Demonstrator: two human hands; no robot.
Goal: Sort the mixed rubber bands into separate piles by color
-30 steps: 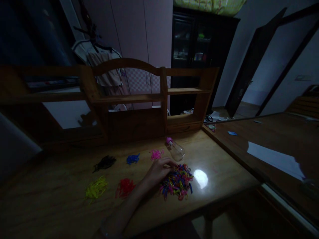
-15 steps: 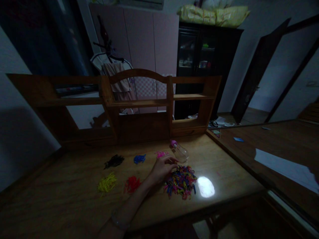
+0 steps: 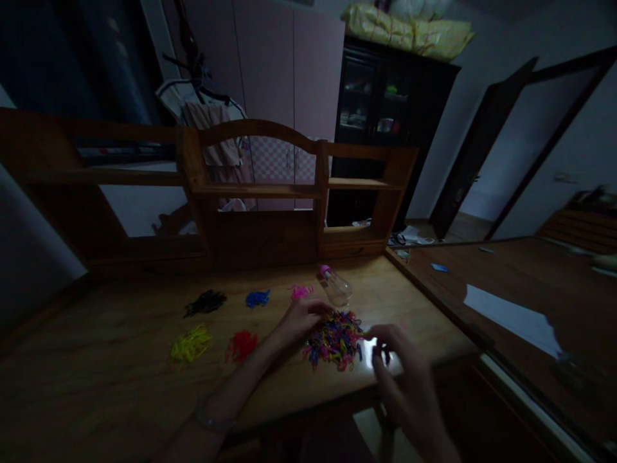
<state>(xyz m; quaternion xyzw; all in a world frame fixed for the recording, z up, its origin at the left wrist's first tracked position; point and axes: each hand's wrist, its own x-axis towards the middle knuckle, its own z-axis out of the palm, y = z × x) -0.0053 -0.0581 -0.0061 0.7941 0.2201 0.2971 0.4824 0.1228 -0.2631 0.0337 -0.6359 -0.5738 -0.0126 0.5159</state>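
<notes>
A mixed heap of small coloured bands (image 3: pixel 335 339) lies on the wooden desk (image 3: pixel 120 379). My left hand (image 3: pixel 301 318) rests at the heap's left edge, its fingers curled into the bands. My right hand (image 3: pixel 398 360) hovers just right of the heap, over a bright light spot, with fingers bent and partly apart. Sorted piles lie to the left: pink (image 3: pixel 299 291), blue (image 3: pixel 257 298), black (image 3: pixel 205 301), red (image 3: pixel 241 345) and yellow (image 3: pixel 191 343). A clear bottle with a pink cap (image 3: pixel 335 287) lies on its side behind the heap.
A wooden shelf unit (image 3: pixel 260 193) stands along the desk's back edge. A dark wooden surface (image 3: pixel 530 283) with a white sheet (image 3: pixel 511 319) on it adjoins on the right. A dark cabinet (image 3: pixel 385 122) and an open door (image 3: pixel 482 148) are behind. The room is dim.
My right hand has come into view from the lower right, beside the heap. My left hand stays at the heap's left edge. The camera has shifted a little.
</notes>
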